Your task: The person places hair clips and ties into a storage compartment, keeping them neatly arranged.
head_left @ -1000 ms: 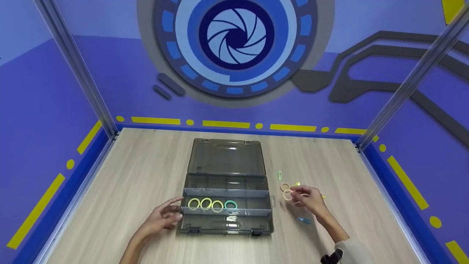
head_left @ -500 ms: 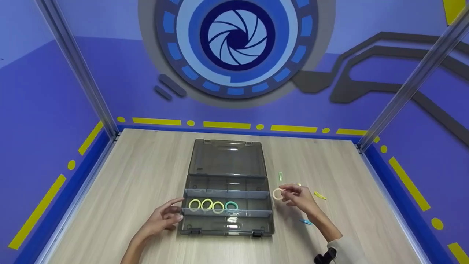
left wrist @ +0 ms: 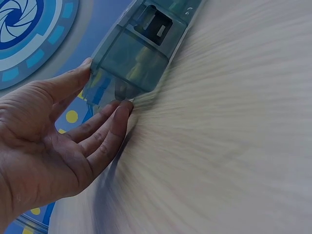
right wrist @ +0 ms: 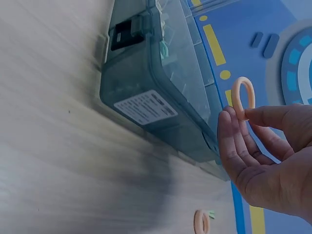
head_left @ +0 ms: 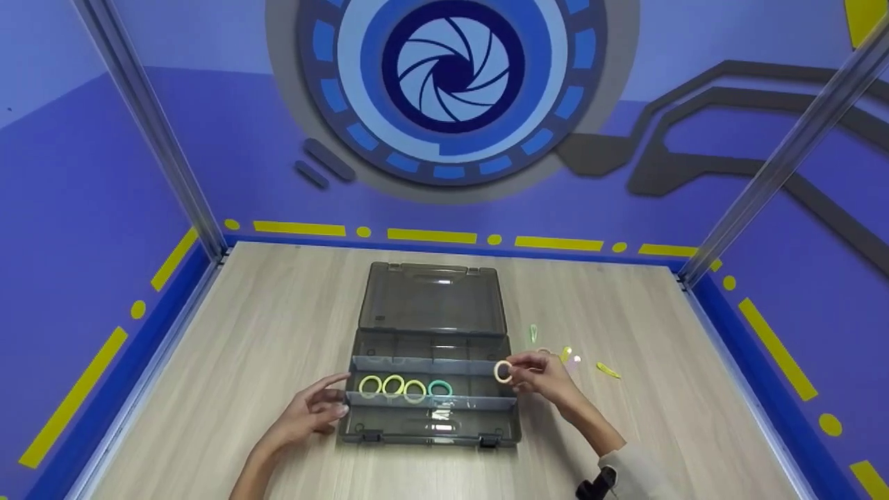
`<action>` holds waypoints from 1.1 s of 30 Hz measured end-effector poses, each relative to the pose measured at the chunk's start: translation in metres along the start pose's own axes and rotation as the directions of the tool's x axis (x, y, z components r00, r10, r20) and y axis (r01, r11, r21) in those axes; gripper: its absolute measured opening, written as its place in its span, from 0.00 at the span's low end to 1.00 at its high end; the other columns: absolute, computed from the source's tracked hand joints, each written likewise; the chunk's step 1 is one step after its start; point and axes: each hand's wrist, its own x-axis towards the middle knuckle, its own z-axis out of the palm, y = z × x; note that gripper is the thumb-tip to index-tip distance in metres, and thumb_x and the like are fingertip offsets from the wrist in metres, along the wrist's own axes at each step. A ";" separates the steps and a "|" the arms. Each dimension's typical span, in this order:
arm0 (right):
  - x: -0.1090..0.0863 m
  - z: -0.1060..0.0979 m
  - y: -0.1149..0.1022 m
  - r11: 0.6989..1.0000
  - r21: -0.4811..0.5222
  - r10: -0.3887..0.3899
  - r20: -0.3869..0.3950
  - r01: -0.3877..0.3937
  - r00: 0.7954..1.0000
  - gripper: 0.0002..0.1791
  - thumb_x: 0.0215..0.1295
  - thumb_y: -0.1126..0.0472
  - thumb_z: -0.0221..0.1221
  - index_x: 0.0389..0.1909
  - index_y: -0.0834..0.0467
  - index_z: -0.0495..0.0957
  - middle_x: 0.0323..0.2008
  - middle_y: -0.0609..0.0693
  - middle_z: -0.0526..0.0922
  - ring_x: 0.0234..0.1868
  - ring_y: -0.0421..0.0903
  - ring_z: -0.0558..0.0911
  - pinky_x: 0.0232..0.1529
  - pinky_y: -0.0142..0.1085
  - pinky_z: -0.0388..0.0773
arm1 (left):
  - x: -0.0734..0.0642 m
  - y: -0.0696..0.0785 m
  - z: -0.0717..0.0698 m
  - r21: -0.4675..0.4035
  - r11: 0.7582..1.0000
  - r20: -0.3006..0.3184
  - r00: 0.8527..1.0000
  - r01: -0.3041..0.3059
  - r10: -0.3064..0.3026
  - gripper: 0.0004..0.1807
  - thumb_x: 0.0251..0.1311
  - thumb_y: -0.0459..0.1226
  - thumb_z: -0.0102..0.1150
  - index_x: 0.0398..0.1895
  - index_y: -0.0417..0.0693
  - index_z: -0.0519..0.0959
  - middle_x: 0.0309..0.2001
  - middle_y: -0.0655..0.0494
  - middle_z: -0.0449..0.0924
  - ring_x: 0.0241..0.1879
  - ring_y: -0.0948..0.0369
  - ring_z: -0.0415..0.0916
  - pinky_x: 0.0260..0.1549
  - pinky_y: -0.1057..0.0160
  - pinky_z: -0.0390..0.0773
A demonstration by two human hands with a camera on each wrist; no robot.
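My right hand (head_left: 549, 385) pinches a peach hair tie (right wrist: 236, 97) between thumb and fingertips, held up on edge. In the head view it overlaps the right end of the middle row of a grey see-through organizer box (head_left: 430, 420). That same row holds several yellow hair ties (head_left: 360, 389) and a teal hair tie (head_left: 440, 381), lined up from the left. At the box's left end is my left hand (head_left: 298, 420), its thumb and fingertips touching the wall with the fingers loosely bent.
The box's lid (head_left: 432, 298) lies folded back behind it. On the table at right are a green hair clip (head_left: 533, 333), a yellow hair clip (head_left: 608, 370), small yellow and pale pieces, and another peach hair tie (right wrist: 198, 223). Walls enclose the table.
My right hand has carried the peach hair tie left, from above the table to the box's right end. The blue clip is now hidden by the right arm. My left hand stays put.
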 end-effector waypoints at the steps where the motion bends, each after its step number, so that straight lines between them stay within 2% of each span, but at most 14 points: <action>1: 0.001 0.002 0.000 1.000 -0.006 -0.002 0.003 0.002 1.000 0.18 0.69 0.67 0.62 0.54 0.75 0.78 0.42 0.60 0.86 0.36 0.41 0.87 0.38 0.34 0.86 | 0.000 0.000 0.000 -0.001 1.000 0.001 1.000 0.000 0.000 0.38 0.70 0.38 0.62 0.78 0.39 0.58 0.64 0.26 0.69 0.49 0.60 0.79 0.41 0.58 0.83; 9: 0.006 0.020 -0.004 0.994 -0.109 -0.033 -0.044 0.028 0.998 0.15 0.68 0.66 0.64 0.49 0.74 0.81 0.37 0.60 0.88 0.32 0.42 0.86 0.31 0.32 0.85 | 0.000 0.000 0.000 0.000 1.000 -0.003 1.000 0.001 -0.001 0.38 0.70 0.38 0.62 0.78 0.41 0.58 0.65 0.27 0.68 0.49 0.59 0.79 0.42 0.57 0.84; 17: 0.011 0.036 -0.004 0.996 -0.055 -0.063 0.020 0.064 0.998 0.14 0.67 0.70 0.63 0.47 0.77 0.80 0.38 0.66 0.88 0.31 0.40 0.87 0.36 0.36 0.87 | -0.001 0.000 0.001 -0.008 1.000 -0.004 1.000 0.013 -0.013 0.38 0.70 0.39 0.62 0.79 0.41 0.58 0.65 0.28 0.68 0.49 0.59 0.79 0.42 0.57 0.83; 20: 0.012 0.042 -0.004 0.994 -0.072 -0.080 0.021 0.081 0.997 0.12 0.66 0.72 0.64 0.46 0.77 0.80 0.38 0.69 0.87 0.32 0.45 0.88 0.37 0.39 0.88 | -0.001 0.000 0.001 -0.002 1.000 -0.007 1.000 0.016 -0.016 0.38 0.70 0.39 0.63 0.78 0.41 0.58 0.65 0.28 0.68 0.49 0.59 0.79 0.42 0.57 0.83; 24: 0.015 0.051 -0.001 0.985 -0.132 -0.108 0.014 0.109 0.994 0.10 0.63 0.75 0.64 0.43 0.77 0.81 0.36 0.72 0.86 0.34 0.57 0.89 0.38 0.45 0.87 | -0.001 0.001 0.001 0.003 1.000 -0.005 1.000 0.016 -0.016 0.39 0.70 0.39 0.63 0.78 0.41 0.58 0.65 0.27 0.68 0.49 0.60 0.80 0.42 0.57 0.84; 28: 0.017 0.057 0.003 0.962 -0.231 -0.148 0.003 0.145 0.989 0.07 0.61 0.77 0.64 0.39 0.75 0.82 0.33 0.69 0.86 0.33 0.59 0.88 0.35 0.41 0.88 | 0.000 0.000 0.000 -0.004 1.000 0.000 1.000 0.022 -0.022 0.38 0.70 0.39 0.63 0.79 0.42 0.58 0.65 0.28 0.68 0.49 0.59 0.80 0.43 0.56 0.84; 33: 0.020 0.063 0.006 0.883 -0.429 -0.213 -0.003 0.191 0.977 0.06 0.57 0.75 0.66 0.36 0.70 0.84 0.28 0.59 0.87 0.28 0.45 0.84 0.28 0.30 0.81 | 0.001 0.000 0.000 0.000 0.999 -0.007 0.999 0.032 -0.032 0.38 0.70 0.40 0.63 0.78 0.42 0.58 0.65 0.29 0.69 0.50 0.59 0.80 0.43 0.56 0.84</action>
